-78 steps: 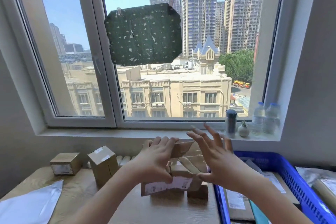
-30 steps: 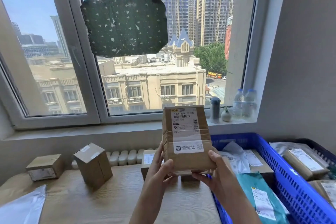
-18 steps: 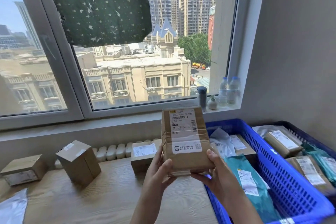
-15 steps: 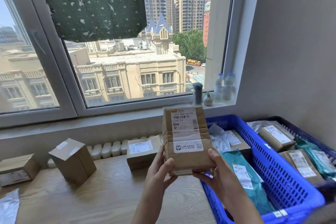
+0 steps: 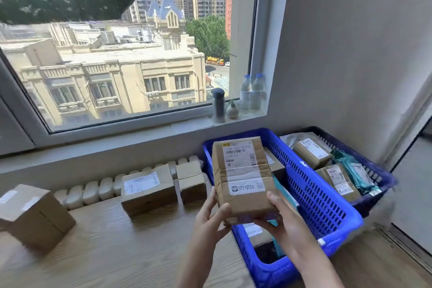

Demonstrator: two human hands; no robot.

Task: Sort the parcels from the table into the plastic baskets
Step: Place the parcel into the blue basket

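Under window point(image 5: 131, 54), wooden table point(image 5: 105, 248), grey wall point(image 5: 350, 42)

Left hand point(image 5: 208, 220) and right hand point(image 5: 284, 222) hold a brown paper parcel point(image 5: 242, 177) upright over the blue basket point(image 5: 315, 199).
Both thumbs press on its labelled front near the lower corners. A darker basket point(image 5: 387, 181) of parcels sits just beside the blue one. A labelled cardboard box point(image 5: 147, 188) and two others stand on the wooden table point(image 5: 105, 252).

An upper-floor city room: window point(image 5: 131, 72) over rooftops, wooden table point(image 5: 112, 255), labelled parcels point(image 5: 312, 152) in plastic baskets point(image 5: 313, 196).
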